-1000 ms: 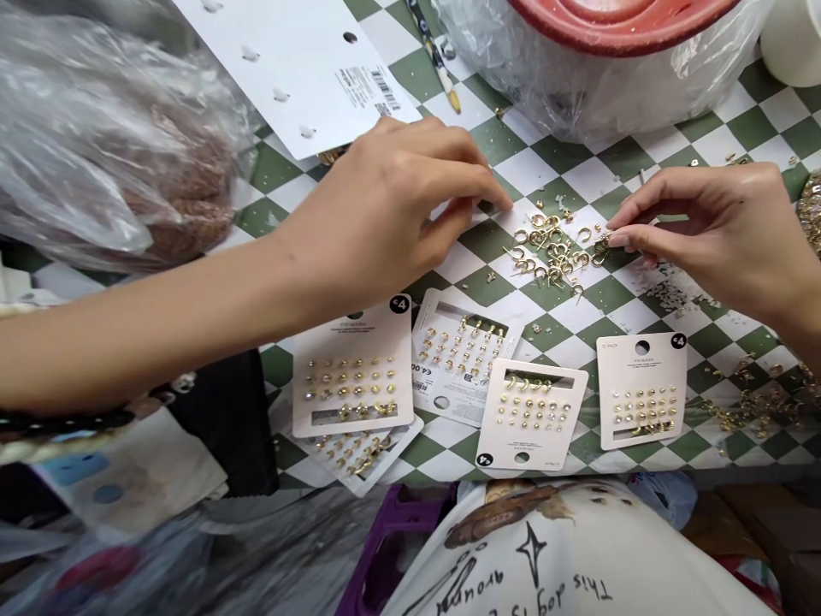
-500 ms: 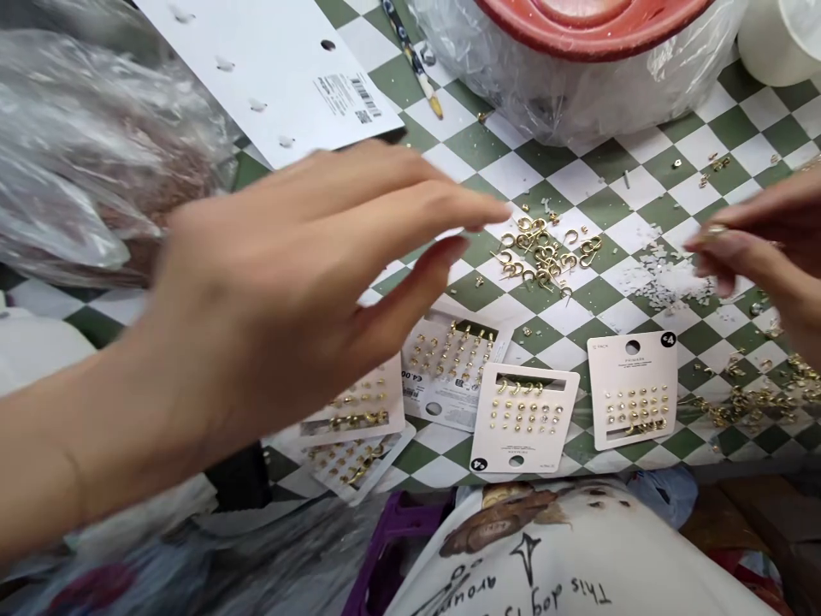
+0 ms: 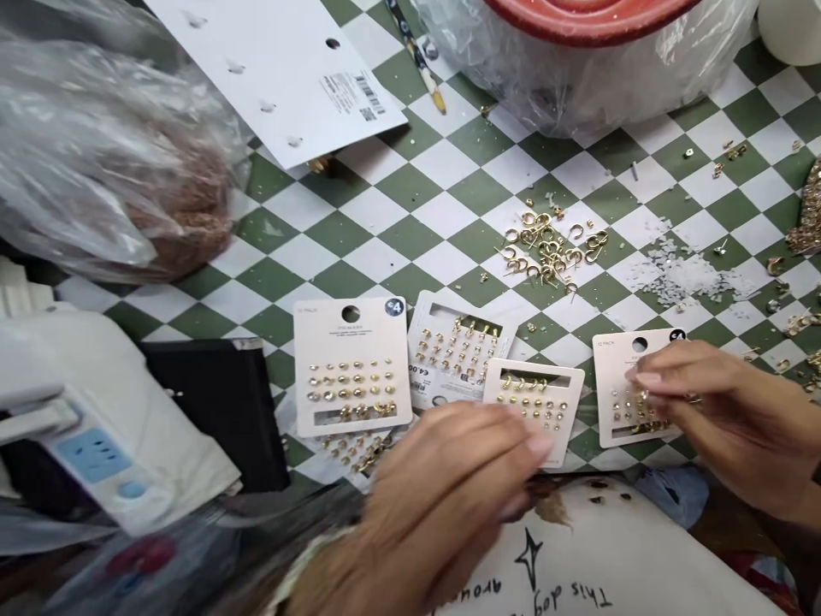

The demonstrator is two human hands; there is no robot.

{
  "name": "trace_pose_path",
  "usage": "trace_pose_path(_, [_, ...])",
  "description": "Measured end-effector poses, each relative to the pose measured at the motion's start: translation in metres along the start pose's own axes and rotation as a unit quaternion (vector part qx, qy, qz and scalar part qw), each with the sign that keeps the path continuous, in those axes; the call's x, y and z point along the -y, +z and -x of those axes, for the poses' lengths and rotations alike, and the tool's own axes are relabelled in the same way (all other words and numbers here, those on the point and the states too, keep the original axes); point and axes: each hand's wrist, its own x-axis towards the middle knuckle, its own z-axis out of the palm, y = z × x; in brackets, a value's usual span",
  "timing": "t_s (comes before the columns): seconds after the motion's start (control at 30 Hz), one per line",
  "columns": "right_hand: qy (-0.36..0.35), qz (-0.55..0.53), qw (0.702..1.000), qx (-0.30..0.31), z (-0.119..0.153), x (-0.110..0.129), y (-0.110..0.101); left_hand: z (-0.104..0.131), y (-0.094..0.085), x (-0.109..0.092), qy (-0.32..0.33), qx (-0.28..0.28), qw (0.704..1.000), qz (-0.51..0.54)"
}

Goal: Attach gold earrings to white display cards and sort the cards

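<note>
My left hand (image 3: 449, 496) is over the lower edge of a white earring card (image 3: 537, 415), its fingers bent together and blurred; what they hold, if anything, is hidden. My right hand (image 3: 724, 411) reaches over the rightmost earring card (image 3: 609, 368), thumb and fingertips pinched above its studs; anything between them is too small to make out. Another earring card (image 3: 350, 334) lies at the left, overlapping a card beneath it. A further card (image 3: 462, 342) lies tilted in between. Behind the cards is a pile of gold hoop earrings (image 3: 548, 248).
White plastic bits (image 3: 680, 269) and loose gold pieces (image 3: 801, 325) lie at the right. A red basin (image 3: 596, 26) in clear plastic, a pen (image 3: 416, 56) and a large white card (image 3: 275, 77) are at the back. At the left are a plastic bag (image 3: 128, 171) and a socket strip (image 3: 93, 453).
My left hand has dropped from above the table's middle to the near edge, uncovering the left card. My right hand has moved left and down, onto the rightmost card.
</note>
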Motion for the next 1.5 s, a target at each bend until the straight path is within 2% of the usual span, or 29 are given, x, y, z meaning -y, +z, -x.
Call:
trace_pose_path(0.07, [-0.006, -0.052, 0.998, 0.033, -0.002, 0.006, 0.008, -0.012, 0.020, -0.004, 0.032, -0.002, 0.999, 0.009])
trace_pose_path(0.1, [-0.011, -0.068, 0.997, 0.033, -0.002, 0.009, 0.013, -0.016, 0.029, -0.006, 0.028, -0.018, 0.999, 0.023])
trace_pose_path(0.23, [-0.043, -0.070, 0.996, -0.031, 0.000, 0.011, 0.031, -0.024, 0.057, -0.009, -0.060, -0.116, 0.982, 0.135])
trace_pose_path(0.3, [-0.050, -0.080, 0.995, -0.032, -0.001, 0.007, 0.037, -0.022, 0.063, -0.008, -0.083, -0.140, 0.971, 0.178])
trace_pose_path(0.37, [-0.052, -0.100, 0.994, -0.017, -0.002, 0.003, 0.040, -0.020, 0.063, -0.004, -0.081, -0.142, 0.969, 0.188])
trace_pose_path(0.5, [-0.043, -0.119, 0.992, 0.002, -0.003, -0.003, 0.040, -0.017, 0.054, 0.001, -0.055, -0.095, 0.981, 0.161])
trace_pose_path(0.6, [-0.010, -0.121, 0.993, 0.009, 0.001, -0.006, 0.039, -0.016, 0.049, 0.003, -0.028, -0.064, 0.990, 0.122])
trace_pose_path(0.8, [0.023, -0.113, 0.993, 0.031, 0.005, -0.007, 0.037, -0.017, 0.051, 0.008, 0.012, -0.068, 0.996, 0.065])
trace_pose_path(0.9, [0.042, -0.123, 0.991, 0.038, 0.004, -0.005, 0.034, -0.019, 0.051, 0.012, 0.013, -0.045, 0.995, 0.091])
trace_pose_path(1.07, [0.073, -0.176, 0.978, 0.083, 0.004, -0.004, 0.030, -0.021, 0.048, 0.014, 0.000, -0.005, 0.987, 0.163])
trace_pose_path(1.23, [0.092, -0.217, 0.968, 0.083, 0.005, -0.004, 0.031, -0.023, 0.051, 0.011, 0.010, -0.021, 0.985, 0.170])
trace_pose_path(1.4, [0.147, -0.275, 0.949, 0.049, 0.003, -0.001, 0.032, -0.024, 0.059, 0.007, -0.002, -0.057, 0.988, 0.144])
trace_pose_path(1.5, [0.154, -0.290, 0.944, 0.035, 0.003, 0.001, 0.031, -0.023, 0.062, 0.005, -0.003, -0.080, 0.985, 0.155])
